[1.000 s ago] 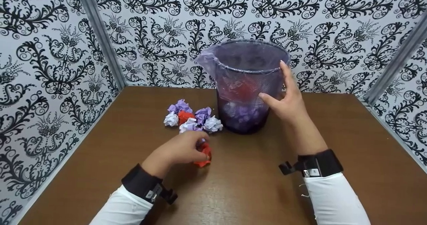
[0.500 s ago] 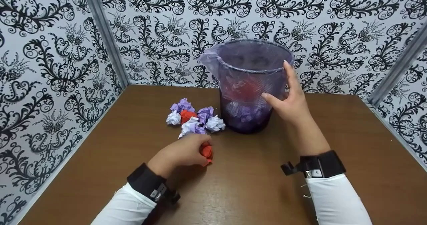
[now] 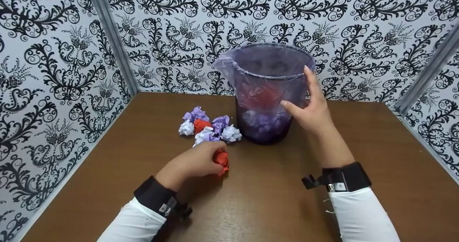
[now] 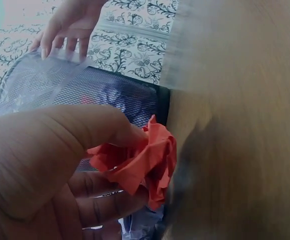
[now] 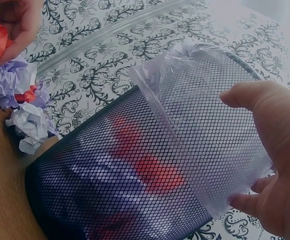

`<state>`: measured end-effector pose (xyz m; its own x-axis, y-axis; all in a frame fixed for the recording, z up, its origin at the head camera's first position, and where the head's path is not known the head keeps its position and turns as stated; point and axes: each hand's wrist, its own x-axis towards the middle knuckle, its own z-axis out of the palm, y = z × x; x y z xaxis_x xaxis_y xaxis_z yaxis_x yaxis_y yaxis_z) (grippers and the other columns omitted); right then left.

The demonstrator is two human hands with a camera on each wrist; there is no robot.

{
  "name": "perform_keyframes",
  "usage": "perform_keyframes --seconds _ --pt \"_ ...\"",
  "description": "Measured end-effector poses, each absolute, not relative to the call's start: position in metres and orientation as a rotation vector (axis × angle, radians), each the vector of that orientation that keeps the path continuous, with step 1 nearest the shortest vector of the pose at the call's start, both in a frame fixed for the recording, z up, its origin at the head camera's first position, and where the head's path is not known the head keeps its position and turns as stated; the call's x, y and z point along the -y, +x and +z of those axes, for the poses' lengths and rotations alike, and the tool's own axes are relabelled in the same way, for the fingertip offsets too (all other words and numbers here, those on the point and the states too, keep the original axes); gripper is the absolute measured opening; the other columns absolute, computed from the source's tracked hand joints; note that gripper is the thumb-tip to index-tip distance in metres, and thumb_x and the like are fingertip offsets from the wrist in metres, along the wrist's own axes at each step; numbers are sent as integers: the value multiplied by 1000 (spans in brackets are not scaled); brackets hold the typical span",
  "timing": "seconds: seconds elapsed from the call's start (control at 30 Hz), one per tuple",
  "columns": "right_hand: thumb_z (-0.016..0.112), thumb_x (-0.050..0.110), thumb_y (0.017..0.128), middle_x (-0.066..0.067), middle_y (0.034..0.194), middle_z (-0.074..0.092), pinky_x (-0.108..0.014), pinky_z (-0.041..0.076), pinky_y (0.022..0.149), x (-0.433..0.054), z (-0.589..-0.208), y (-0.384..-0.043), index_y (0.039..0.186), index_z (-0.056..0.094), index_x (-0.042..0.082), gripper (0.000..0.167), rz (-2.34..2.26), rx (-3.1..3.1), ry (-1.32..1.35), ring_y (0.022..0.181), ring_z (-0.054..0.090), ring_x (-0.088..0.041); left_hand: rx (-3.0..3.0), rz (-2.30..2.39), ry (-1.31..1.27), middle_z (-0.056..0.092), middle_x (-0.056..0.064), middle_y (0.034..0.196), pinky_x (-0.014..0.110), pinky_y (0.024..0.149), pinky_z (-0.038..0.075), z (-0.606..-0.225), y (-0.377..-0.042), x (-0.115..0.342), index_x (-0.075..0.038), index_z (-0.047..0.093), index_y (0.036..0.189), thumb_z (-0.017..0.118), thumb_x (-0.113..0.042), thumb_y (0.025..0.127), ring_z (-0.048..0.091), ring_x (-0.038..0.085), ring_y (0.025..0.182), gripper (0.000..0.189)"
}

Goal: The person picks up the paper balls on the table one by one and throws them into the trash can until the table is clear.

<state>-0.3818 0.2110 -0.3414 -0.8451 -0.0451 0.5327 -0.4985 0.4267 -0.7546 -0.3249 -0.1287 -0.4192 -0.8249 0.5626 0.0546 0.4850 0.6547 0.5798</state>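
Note:
My left hand [image 3: 195,161] pinches a red crumpled paper ball [image 3: 221,160] between thumb and fingers, low over the table. In the left wrist view the red paper ball [image 4: 147,160] juts from the fingertips. My right hand [image 3: 310,109] rests against the right side of a dark mesh wastebasket [image 3: 263,127], thumb and fingers spread and fairly straight, the index finger reaching its rim. A translucent purple bag lines the basket and folds over the rim. Through the mesh, purple, white and red crumpled paper [image 5: 157,175] shows inside. The right hand's other fingers are partly hidden.
Just beyond the left hand lies a pile of crumpled paper balls, several white and purple [image 3: 231,133] plus a red one [image 3: 202,126]. The brown table [image 3: 258,199] meets patterned walls [image 3: 172,55] at the back and left.
The left hand has closed its fingers around the red paper ball and shifted it slightly. The right hand stays against the wastebasket.

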Motion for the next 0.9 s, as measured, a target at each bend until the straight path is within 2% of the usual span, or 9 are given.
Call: perform_keyframes --seconds 0.2,0.4,0.63,0.73,0.9 --pt "86 23 83 -6 168 28 -60 48 111 -213 -343 -382 163 19 38 106 1407 2236 474 146 40 -32 -2752 988 895 61 -7 86 25 67 50 -417 -328 132 -21 63 104 74 -15 83 59 11 80 25" --pt "87 27 82 -6 167 29 -62 46 112 -214 -344 -384 162 21 41 105 1351 2252 464 148 38 -32 -2803 1086 927 61 -6 88 27 75 52 -414 -329 137 -20 65 108 76 -14 82 60 14 87 29" --pt "87 33 82 -3 170 23 -63 46 111 -213 -343 -384 161 19 48 105 1343 2288 435 150 35 -34 -2748 1342 730 69 -1 97 31 75 59 -402 -322 143 -22 67 114 74 -9 82 66 16 86 35" --pt "87 34 82 -4 170 21 -62 46 111 -212 -342 -383 161 18 48 106 1355 2297 423 151 34 -34 -2772 1383 697 68 3 100 33 73 59 -393 -320 147 -22 66 116 76 -11 83 67 20 83 36" --pt "88 32 81 -4 171 19 -60 47 111 -212 -342 -382 161 16 47 109 1381 2306 406 151 34 -33 -2857 1367 722 69 4 101 34 77 56 -381 -323 152 -18 66 121 80 -15 83 65 23 89 41"
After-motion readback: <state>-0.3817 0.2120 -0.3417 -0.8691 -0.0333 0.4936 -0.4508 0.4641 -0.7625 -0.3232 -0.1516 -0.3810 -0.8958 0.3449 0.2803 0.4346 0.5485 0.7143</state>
